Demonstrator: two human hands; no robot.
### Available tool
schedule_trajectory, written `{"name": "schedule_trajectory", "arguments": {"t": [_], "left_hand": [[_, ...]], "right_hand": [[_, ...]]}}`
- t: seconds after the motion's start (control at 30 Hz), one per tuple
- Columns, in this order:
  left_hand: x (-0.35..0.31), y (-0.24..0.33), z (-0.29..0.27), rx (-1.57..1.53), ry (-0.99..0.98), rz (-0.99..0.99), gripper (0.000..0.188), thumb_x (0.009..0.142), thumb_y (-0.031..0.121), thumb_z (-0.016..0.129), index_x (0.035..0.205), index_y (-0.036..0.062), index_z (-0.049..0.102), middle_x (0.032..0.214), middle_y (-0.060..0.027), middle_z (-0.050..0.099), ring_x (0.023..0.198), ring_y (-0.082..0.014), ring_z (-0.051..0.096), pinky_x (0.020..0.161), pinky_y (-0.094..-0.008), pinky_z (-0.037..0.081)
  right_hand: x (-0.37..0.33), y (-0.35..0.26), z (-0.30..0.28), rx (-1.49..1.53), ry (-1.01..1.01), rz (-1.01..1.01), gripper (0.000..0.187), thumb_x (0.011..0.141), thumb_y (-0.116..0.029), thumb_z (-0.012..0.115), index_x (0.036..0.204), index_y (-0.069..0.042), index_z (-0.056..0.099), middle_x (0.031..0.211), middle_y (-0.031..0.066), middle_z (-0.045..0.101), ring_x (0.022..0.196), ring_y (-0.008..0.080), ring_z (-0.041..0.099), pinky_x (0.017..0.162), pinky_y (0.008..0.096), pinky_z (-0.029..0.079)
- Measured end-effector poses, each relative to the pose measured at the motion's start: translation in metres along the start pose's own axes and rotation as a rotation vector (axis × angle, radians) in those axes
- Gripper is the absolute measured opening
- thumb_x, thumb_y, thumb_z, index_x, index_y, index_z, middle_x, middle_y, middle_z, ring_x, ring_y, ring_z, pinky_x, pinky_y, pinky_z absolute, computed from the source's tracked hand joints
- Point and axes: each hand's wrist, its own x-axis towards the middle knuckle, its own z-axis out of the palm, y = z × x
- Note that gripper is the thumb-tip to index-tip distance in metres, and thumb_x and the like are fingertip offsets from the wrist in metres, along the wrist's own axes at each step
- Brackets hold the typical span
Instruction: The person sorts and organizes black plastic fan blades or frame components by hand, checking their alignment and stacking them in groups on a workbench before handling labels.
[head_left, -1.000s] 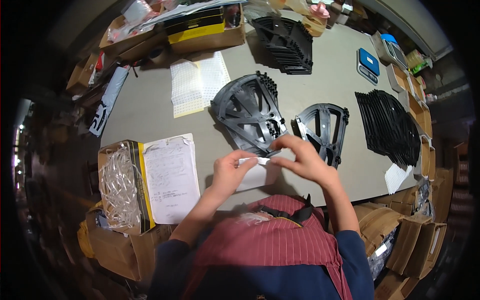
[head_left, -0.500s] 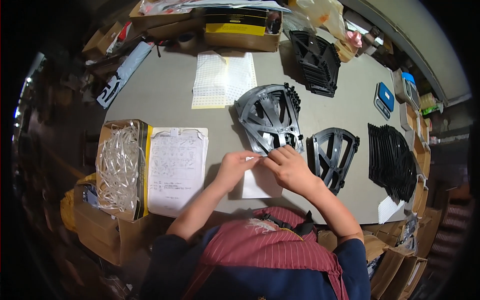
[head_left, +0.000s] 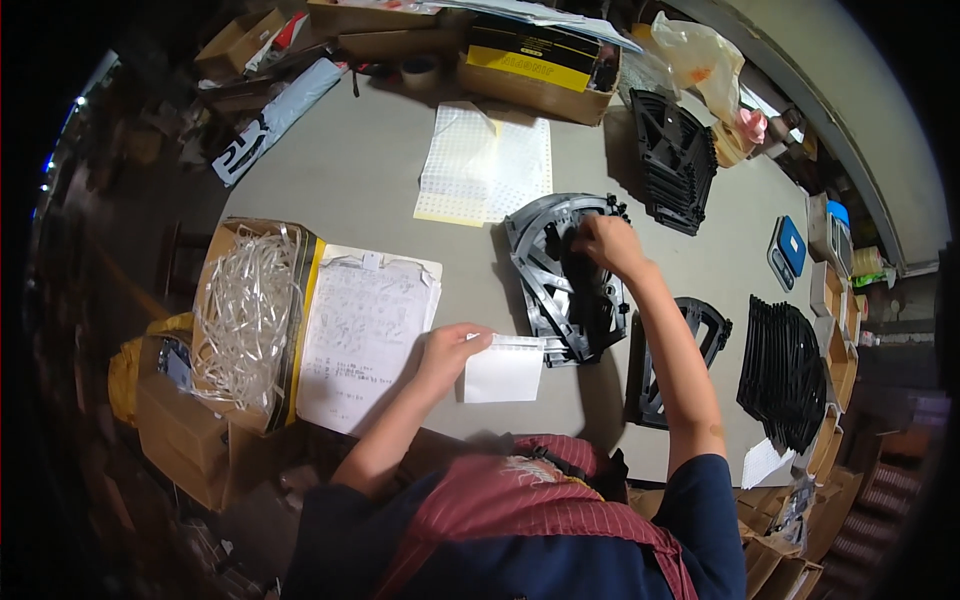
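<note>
My left hand pinches the upper left edge of a small white sheet near the front of the table. The sheet has a narrow strip along its top. Over the upper part of a stack of fan-shaped plastic frames, my right hand is closed with fingers curled downward. What its fingertips hold, if anything, is hidden. The frames look black and grey, with spokes and a curved outer rim. Partly behind my right forearm lies another black fan-shaped frame.
Left are a box of clear plastic strips and a clipboard with written paper. Sticker sheets lie farther back. More black frames are stacked at the back and right, near a blue scale. Cartons line the far edge.
My right hand has left the white sheet and moved up and right over the stacked frames. My left hand still holds the sheet. The whole view has shifted and turned slightly.
</note>
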Motion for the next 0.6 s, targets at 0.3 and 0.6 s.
{"name": "schedule_trajectory", "arguments": {"t": [0.3, 0.6], "left_hand": [[0.003, 0.0, -0.004, -0.022, 0.026, -0.032, 0.021, 0.095, 0.013, 0.069, 0.109, -0.0025, 0.074, 0.095, -0.0083, 0.075, 0.085, -0.0126, 0.068, 0.076, -0.0243, 0.052], [-0.007, 0.006, -0.01, -0.067, 0.043, -0.053, 0.022, 0.097, 0.01, 0.065, 0.114, -0.0027, 0.07, 0.099, -0.0095, 0.073, 0.089, -0.0137, 0.068, 0.081, -0.0249, 0.052]], "right_hand": [[-0.063, -0.037, -0.009, -0.023, 0.113, 0.145, 0.055, 0.088, -0.053, 0.069, 0.078, 0.001, 0.069, 0.075, 0.0225, 0.068, 0.076, 0.0427, 0.067, 0.068, 0.0507, 0.053], [-0.208, 0.051, -0.046, -0.069, 0.127, 0.79, 0.056, 0.087, -0.053, 0.067, 0.077, 0.002, 0.07, 0.071, 0.0229, 0.066, 0.071, 0.0406, 0.068, 0.065, 0.0475, 0.051]]}}
